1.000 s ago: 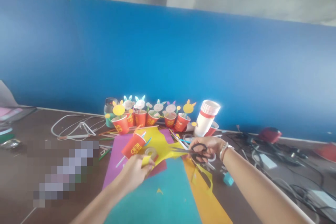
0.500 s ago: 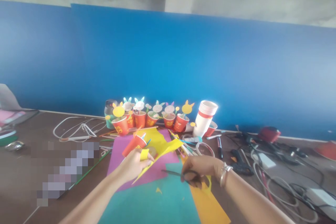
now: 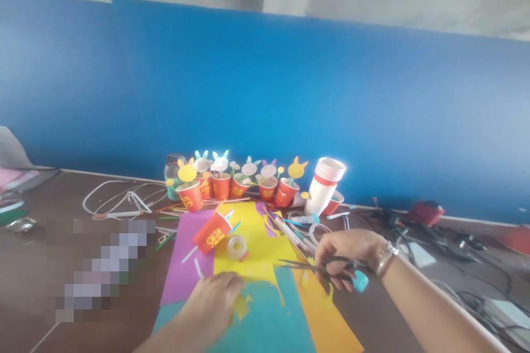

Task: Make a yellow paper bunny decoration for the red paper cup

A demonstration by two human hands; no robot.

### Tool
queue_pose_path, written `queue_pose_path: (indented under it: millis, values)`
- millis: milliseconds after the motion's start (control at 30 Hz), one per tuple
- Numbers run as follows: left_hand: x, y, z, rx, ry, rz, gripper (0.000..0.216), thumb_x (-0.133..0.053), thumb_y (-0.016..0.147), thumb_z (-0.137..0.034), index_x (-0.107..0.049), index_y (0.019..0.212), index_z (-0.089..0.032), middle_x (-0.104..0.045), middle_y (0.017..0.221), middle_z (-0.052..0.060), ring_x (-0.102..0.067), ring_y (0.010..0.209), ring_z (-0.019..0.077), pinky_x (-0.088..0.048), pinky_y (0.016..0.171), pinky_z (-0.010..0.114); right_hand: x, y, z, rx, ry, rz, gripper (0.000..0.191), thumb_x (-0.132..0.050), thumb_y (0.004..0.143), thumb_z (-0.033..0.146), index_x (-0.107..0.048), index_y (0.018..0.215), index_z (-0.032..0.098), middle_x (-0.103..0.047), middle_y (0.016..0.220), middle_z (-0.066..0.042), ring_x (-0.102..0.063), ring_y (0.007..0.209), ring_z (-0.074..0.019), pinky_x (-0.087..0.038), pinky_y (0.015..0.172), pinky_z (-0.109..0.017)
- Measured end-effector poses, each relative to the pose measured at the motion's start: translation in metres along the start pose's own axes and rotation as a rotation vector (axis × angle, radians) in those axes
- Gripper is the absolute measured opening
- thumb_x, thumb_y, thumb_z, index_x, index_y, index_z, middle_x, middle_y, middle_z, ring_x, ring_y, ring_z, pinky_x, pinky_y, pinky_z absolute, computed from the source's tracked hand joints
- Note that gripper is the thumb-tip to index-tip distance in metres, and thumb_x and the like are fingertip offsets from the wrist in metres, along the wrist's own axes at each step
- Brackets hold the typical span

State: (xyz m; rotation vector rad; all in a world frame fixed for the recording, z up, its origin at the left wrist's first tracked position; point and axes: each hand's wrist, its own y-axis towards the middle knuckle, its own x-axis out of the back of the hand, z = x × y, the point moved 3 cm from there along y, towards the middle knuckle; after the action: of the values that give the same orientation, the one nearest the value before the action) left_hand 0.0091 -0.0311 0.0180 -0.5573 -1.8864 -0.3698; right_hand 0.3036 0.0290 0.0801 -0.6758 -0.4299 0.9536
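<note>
My right hand (image 3: 345,258) is wrapped round dark-handled scissors (image 3: 296,265), whose blades point left over the yellow sheet (image 3: 259,231). A light-blue object (image 3: 360,281) shows beside that hand; I cannot tell what it is. Low over the teal sheet (image 3: 269,320), my left hand (image 3: 215,298) pinches a small yellow paper piece (image 3: 240,306). The yellow sheet lies flat, its near edge cut unevenly. On it sits a clear tape roll (image 3: 237,247), beside a tipped red paper cup (image 3: 213,231) with straws inside.
Red cups (image 3: 190,197) with paper bunny heads stand in a row at the back, beside stacked white cups (image 3: 325,187). Purple (image 3: 178,270) and orange (image 3: 327,309) sheets flank the teal one. Cables (image 3: 459,253) lie right, a white cord (image 3: 128,201) left.
The yellow sheet, raised and folded in my left hand before, now lies flat. My left hand has moved down toward me with a small yellow piece; my right hand moved right with the scissors.
</note>
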Motion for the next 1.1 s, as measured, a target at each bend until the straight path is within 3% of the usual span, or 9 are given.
queue_pose_path:
  millis: [133,300,533,700,900,1100]
  values:
    - [-0.010,-0.002,-0.001,-0.062,0.073,-0.025,0.043,-0.048,0.071,0.002,-0.060,0.105,-0.021,-0.070,0.101,0.006,-0.065,0.094,0.0216,-0.051,0.083,0.031,0.009,0.023,0.017,-0.044,-0.119,0.049,0.025,-0.068,0.074,0.028,-0.072,0.090,0.009,-0.068,0.056,-0.001,-0.060,0.040,-0.0090,-0.040,0.036,-0.014]
    - [-0.014,-0.008,-0.002,-0.127,0.100,-0.114,0.040,-0.045,0.077,0.002,-0.056,0.107,-0.022,-0.067,0.098,0.005,-0.065,0.088,0.0195,-0.051,0.078,0.027,0.021,0.057,0.027,-0.075,-0.101,0.205,0.036,-0.074,0.070,0.039,-0.072,0.090,0.009,-0.068,0.056,-0.001,-0.060,0.041,-0.0096,-0.039,0.035,-0.015]
    - [-0.013,-0.009,-0.002,-0.212,0.134,-0.181,0.037,-0.042,0.081,0.002,-0.054,0.107,-0.022,-0.065,0.094,0.004,-0.064,0.086,0.0181,-0.052,0.075,0.024,0.027,0.097,0.040,-0.100,-0.124,0.287,0.045,-0.080,0.064,0.041,-0.071,0.093,0.007,-0.069,0.056,-0.001,-0.058,0.038,-0.0092,-0.040,0.032,-0.014]
    - [-0.011,-0.006,0.004,-0.140,0.126,-0.163,0.035,-0.041,0.081,0.004,-0.056,0.100,-0.021,-0.066,0.096,0.004,-0.064,0.085,0.0187,-0.053,0.071,0.025,0.034,0.092,0.038,-0.086,-0.109,0.247,0.040,-0.079,0.064,0.038,-0.072,0.089,0.008,-0.068,0.052,0.000,-0.057,0.035,-0.0082,-0.043,0.033,-0.013]
    - [-0.012,-0.004,0.006,-0.139,0.074,-0.206,0.037,-0.041,0.084,-0.001,-0.055,0.112,-0.021,-0.067,0.096,0.005,-0.064,0.088,0.0188,-0.054,0.075,0.024,0.037,0.071,0.027,-0.094,-0.069,0.200,0.034,-0.076,0.066,0.037,-0.073,0.082,0.007,-0.066,0.049,0.000,-0.051,0.030,-0.0063,-0.040,0.031,-0.013]
    - [-0.013,-0.003,0.000,-0.178,0.181,-0.143,0.034,-0.042,0.084,-0.001,-0.059,0.107,-0.019,-0.068,0.103,0.007,-0.065,0.089,0.0211,-0.056,0.078,0.030,0.028,0.092,0.033,-0.083,-0.083,0.243,0.037,-0.077,0.068,0.039,-0.072,0.084,0.006,-0.070,0.057,-0.003,-0.056,0.034,-0.0076,-0.037,0.029,-0.013]
